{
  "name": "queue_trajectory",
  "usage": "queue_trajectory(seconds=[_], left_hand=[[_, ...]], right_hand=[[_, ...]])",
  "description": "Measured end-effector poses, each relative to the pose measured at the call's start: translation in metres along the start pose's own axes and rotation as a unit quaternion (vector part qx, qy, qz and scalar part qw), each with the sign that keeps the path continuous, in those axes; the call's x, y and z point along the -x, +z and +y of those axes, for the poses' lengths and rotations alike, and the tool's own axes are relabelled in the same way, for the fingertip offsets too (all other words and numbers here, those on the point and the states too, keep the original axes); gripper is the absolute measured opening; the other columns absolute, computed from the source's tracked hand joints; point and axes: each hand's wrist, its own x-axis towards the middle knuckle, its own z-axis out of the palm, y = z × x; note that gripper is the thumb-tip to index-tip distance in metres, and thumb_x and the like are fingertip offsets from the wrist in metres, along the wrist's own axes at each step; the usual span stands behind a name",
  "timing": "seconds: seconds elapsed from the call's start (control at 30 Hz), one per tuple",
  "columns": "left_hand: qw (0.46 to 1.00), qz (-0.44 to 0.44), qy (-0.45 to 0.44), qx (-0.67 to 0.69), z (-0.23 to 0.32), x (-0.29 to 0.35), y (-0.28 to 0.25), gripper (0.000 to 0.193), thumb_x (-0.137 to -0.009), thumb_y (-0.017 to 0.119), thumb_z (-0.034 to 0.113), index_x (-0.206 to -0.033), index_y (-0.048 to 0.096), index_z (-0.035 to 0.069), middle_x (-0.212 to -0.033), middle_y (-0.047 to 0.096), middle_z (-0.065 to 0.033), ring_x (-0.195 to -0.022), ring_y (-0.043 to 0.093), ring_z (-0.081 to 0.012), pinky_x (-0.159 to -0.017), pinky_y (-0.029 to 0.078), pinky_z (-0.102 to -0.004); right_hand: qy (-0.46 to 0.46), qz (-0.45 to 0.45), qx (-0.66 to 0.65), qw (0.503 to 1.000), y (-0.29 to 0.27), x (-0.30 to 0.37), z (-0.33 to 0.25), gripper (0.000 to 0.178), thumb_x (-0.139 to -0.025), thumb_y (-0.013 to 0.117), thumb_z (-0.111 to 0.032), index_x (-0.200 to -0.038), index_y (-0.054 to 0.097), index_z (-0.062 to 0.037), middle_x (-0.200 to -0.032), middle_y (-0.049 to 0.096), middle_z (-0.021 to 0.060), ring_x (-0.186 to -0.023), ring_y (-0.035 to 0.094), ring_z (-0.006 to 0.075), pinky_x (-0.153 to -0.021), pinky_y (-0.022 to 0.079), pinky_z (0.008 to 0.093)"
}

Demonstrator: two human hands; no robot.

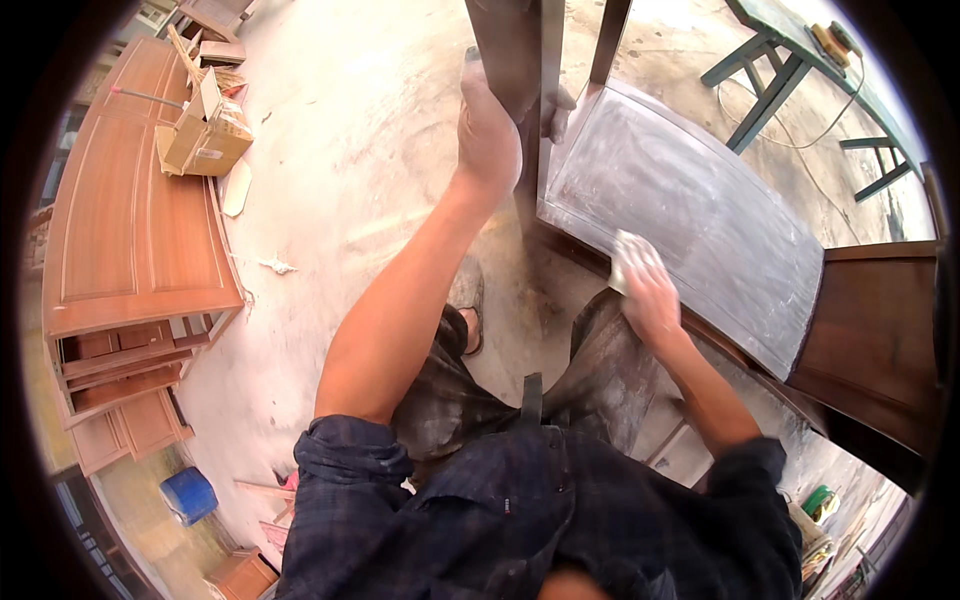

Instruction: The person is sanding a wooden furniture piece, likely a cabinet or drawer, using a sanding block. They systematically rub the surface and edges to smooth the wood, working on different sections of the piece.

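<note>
My left hand (488, 130) is closed round a dark brown wooden upright (512, 70), thumb up along its near side and dusty fingertips showing past its far side. This upright belongs to a dark wooden furniture frame. Within the frame lies a broad panel (690, 210) coated in whitish dust with smeared marks. At the panel's near edge is my right hand (648, 295), its fingers bent close together and white with dust. Something pale seems to be under those fingertips, but I cannot make out what it is. The frame's dark brown end board (865, 330) rises at the right.
A long reddish-brown cabinet (150, 200) lies at the left, with a cardboard box (207, 135) and wood scraps on it. A blue container (188, 496) stands lower left. At the far right, a corded power tool (835, 42) rests on a green bench (775, 30); its cable trails down.
</note>
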Motion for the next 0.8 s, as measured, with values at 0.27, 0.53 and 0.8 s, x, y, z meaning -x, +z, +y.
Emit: queue_trajectory(seconds=[0.27, 0.53, 0.8], left_hand=[[0.999, -0.002, -0.032, -0.002, -0.001, -0.002, 0.007, 0.079, -0.1, 0.011, 0.057, -0.084, 0.061, -0.002, -0.067, 0.058, -0.0106, -0.058, 0.053, -0.0192, -0.059, 0.046, -0.0331], [0.999, 0.004, -0.033, 0.019, 0.004, -0.003, 0.011, 0.079, -0.099, 0.012, 0.058, -0.079, 0.06, -0.002, -0.065, 0.055, -0.01, -0.059, 0.052, -0.0193, -0.059, 0.045, -0.0323], [0.999, 0.022, -0.041, 0.012, 0.003, -0.003, 0.009, 0.074, -0.098, 0.018, 0.051, -0.079, 0.063, -0.004, -0.061, 0.059, -0.0117, -0.058, 0.057, -0.0207, -0.058, 0.047, -0.0323]], right_hand=[[0.008, 0.005, -0.029, 1.0, 0.054, -0.073, -0.053, 0.058, -0.076, 0.055, 0.001, -0.133, 0.051, 0.0099, -0.142, 0.05, 0.0251, -0.137, 0.042, 0.039, -0.12, 0.027, 0.0458], [0.026, 0.002, 0.016, 1.0, 0.06, -0.079, -0.066, 0.06, -0.077, 0.057, -0.003, -0.135, 0.048, 0.0107, -0.143, 0.048, 0.0257, -0.138, 0.041, 0.0382, -0.12, 0.028, 0.045], [0.019, 0.022, -0.023, 0.999, 0.054, -0.066, -0.063, 0.058, -0.077, 0.055, -0.001, -0.133, 0.049, 0.0117, -0.143, 0.049, 0.026, -0.137, 0.043, 0.0383, -0.119, 0.028, 0.0438]])
